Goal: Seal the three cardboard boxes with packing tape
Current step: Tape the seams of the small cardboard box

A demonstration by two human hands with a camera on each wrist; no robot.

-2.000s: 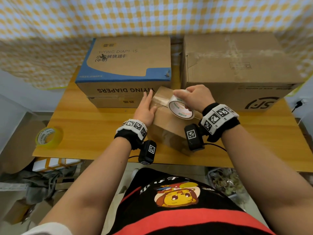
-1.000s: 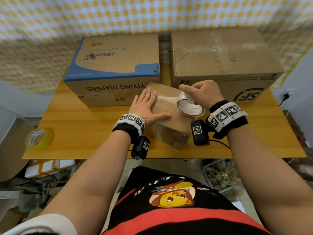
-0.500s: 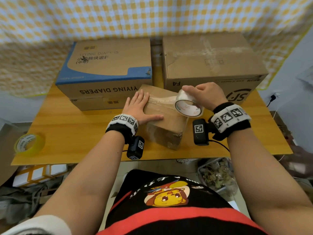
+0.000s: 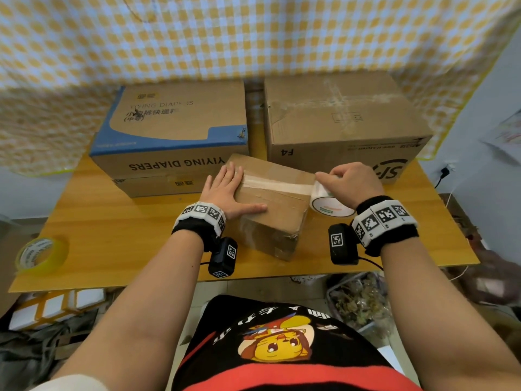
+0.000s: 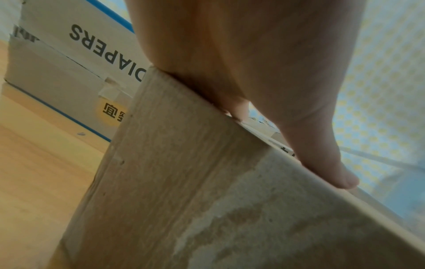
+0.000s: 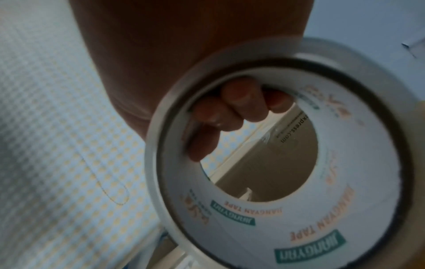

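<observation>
The small box point(image 4: 270, 204) sits just before the diaper box point(image 4: 172, 142). The left hand point(image 4: 228, 193) lies flat on its top; the right hand point(image 4: 352, 184) grips the tape roll point(image 4: 329, 204) past its right edge. Best keep the strip taut, then press down the side.

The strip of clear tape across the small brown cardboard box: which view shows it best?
The head view: the strip of clear tape runs across the box top from the flat left hand to the white tape roll. The left wrist view shows mostly the box side; the right wrist view shows only the roll.
</observation>
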